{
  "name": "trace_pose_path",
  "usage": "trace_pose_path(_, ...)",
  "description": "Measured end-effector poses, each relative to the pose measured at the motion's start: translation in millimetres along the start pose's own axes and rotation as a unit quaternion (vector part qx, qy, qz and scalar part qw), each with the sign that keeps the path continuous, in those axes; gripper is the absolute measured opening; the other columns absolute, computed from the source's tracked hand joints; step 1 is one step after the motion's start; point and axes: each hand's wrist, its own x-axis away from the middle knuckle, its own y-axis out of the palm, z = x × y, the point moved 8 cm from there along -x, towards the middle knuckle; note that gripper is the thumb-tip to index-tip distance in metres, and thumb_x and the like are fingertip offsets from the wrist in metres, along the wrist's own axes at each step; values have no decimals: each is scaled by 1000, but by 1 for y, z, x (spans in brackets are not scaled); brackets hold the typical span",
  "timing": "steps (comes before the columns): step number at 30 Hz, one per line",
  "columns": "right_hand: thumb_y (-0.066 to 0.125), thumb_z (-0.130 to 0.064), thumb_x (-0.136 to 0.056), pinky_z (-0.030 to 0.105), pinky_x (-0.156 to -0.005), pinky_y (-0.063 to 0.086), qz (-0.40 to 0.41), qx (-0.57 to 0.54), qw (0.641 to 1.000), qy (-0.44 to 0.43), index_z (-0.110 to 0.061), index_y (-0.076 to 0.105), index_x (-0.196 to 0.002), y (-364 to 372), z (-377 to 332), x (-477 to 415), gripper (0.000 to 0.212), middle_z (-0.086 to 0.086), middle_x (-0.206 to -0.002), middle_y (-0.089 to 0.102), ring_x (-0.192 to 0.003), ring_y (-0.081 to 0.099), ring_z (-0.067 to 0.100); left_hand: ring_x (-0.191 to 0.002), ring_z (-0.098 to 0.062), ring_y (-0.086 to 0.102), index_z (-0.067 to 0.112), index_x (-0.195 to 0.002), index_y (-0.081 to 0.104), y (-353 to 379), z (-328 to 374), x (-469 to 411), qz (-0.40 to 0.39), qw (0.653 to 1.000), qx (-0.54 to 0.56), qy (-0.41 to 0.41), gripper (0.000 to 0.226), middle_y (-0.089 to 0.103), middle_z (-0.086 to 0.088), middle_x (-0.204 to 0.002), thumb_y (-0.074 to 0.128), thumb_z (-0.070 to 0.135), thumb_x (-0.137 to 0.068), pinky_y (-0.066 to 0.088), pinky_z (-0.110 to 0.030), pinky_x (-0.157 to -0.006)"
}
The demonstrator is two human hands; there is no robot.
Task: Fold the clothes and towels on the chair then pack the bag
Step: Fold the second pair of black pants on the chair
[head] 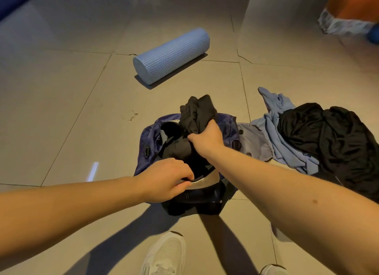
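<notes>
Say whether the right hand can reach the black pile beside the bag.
Likely not yet: the right hand grips a black garment over the bag, though nothing blocks the way to the black pile.

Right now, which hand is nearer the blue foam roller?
Right. The right hand grips a black garment over the bag, on the foam roller side; the left hand holds the bag's near rim, farther back.
</notes>
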Motion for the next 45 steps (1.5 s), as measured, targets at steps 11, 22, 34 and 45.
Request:
trace_pose_path(11,79,-17,-87,34,-81,43,-47,89,991,85,-10,47,-121,33,70,18,47,13,-125,58,-102,54,27,-94,-12,58,23,-112,67,22,12,9,8,997,-9,79,19,68,6,-103,55,33,-102,35,-21,-86)
trace_pose_path(22,79,-20,-85,35,-77,52,-261,182,932,173,-1,52,-123,35,81,10,50,12,-116,57,-100,58,28,-132,-17,46,19,-123,63,46,-14,8,-82,986,-123,82,50,55,1,-142,46,56,-94,38,-38,-113)
trace_pose_path(34,63,-16,-98,37,-94,45,-89,162,956,227,2,4,-156,5,96,8,84,23,-155,34,-133,47,38,-74,-21,55,20,-99,57,54,-69,-2,-308,930,-149,-135,72,59,0,-83,19,82,-93,42,-37,-68)
trace_pose_path(45,68,-20,-85,51,-122,22,-25,354,895,-269,-16,55,-140,40,19,35,57,10,-156,39,-149,26,32,-113,-25,50,21,-124,54,-6,-132,-103,-46,942,-307,-124,38,57,-4,-124,69,27,-90,42,-35,-91)
